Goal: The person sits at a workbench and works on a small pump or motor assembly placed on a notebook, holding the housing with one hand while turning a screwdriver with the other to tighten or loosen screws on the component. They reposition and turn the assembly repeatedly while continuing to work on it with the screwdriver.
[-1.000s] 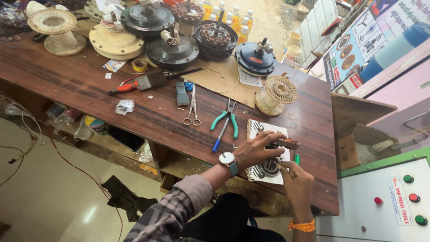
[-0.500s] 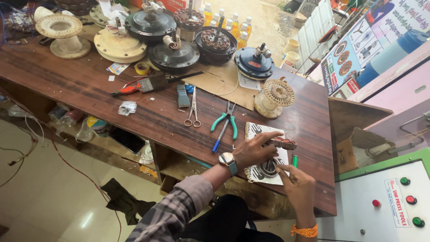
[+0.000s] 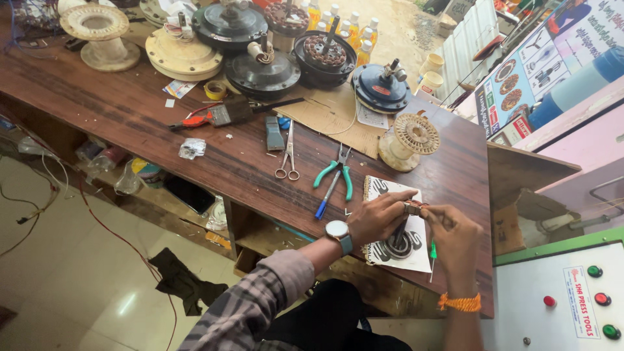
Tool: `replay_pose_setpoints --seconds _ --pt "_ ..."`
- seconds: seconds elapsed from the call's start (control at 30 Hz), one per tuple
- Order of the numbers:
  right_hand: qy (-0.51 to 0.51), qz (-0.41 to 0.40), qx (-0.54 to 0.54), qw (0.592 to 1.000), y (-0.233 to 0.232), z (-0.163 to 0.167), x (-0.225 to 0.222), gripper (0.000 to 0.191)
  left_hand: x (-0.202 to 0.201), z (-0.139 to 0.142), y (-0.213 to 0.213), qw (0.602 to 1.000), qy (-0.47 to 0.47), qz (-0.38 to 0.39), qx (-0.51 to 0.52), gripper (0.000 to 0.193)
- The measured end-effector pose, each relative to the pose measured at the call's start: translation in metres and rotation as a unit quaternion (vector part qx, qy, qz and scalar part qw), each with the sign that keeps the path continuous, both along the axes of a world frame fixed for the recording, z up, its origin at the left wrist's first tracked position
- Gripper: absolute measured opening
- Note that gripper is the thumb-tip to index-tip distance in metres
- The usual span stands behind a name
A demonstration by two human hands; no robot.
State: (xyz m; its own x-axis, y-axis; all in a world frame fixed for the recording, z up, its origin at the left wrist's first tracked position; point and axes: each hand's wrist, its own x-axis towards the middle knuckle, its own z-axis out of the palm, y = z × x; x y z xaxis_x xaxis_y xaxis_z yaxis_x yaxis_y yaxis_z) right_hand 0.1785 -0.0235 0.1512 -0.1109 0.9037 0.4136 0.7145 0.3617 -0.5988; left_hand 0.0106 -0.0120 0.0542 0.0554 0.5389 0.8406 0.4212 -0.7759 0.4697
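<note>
The two hands meet at the near right corner of the desk point(image 3: 130, 110) and cover most of what they hold. The left hand point(image 3: 380, 218) has its grip closed around a small wound stator point(image 3: 414, 208); only a strip of reddish-brown copper winding and a metallic edge show between the fingers. The right hand point(image 3: 455, 237) has its fingertips pinched together at the same piece; whether they grasp a wire or the body itself cannot be told. A green-handled tool point(image 3: 432, 257) pokes out below the right hand, its tip and how it is held hidden. The stator sits just above a printed paper sheet point(image 3: 390, 188), and a dark ring-shaped part point(image 3: 400, 246) lies on that sheet, partly hidden by the left hand.

Green-handled pliers point(image 3: 335, 175), a blue pen point(image 3: 325, 198) and scissors point(image 3: 288, 153) lie near the left hand. A bare stator core on a cream base point(image 3: 411, 140) stands behind the sheet. Several fan motor housings point(image 3: 263, 71) crowd the far edge, some cut off by the frame.
</note>
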Motion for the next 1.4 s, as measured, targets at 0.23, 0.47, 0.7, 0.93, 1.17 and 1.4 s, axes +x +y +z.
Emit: replay_pose_setpoints --seconds 0.23,0.47,0.7,0.93,1.17,1.4 --pt "-0.098 -0.011 -0.047 0.994 0.038 0.009 -0.014 0.018 0.001 0.004 -0.005 1.0 -0.019 -0.003 -0.024 0.015" --pt "-0.158 -0.079 -0.111 0.978 0.066 0.0 -0.006 0.018 0.006 0.003 -0.004 0.998 -0.042 -0.013 -0.051 0.021" --pt "-0.124 -0.157 -0.089 0.976 0.052 -0.001 0.033 0.02 0.005 0.003 0.004 0.996 0.026 -0.013 -0.083 0.042" --pt "0.054 -0.068 -0.128 0.988 -0.009 0.001 0.062 0.017 0.004 -0.002 0.012 0.997 0.008 -0.029 -0.074 0.035" --pt "0.052 -0.048 -0.114 0.991 -0.027 -0.032 0.043 0.015 0.0 -0.001 0.01 0.997 0.007 -0.04 -0.071 0.036" --pt "-0.076 -0.009 -0.002 0.997 -0.03 -0.083 0.026 0.014 -0.004 0.001 0.006 0.995 0.046 -0.045 -0.079 0.043"
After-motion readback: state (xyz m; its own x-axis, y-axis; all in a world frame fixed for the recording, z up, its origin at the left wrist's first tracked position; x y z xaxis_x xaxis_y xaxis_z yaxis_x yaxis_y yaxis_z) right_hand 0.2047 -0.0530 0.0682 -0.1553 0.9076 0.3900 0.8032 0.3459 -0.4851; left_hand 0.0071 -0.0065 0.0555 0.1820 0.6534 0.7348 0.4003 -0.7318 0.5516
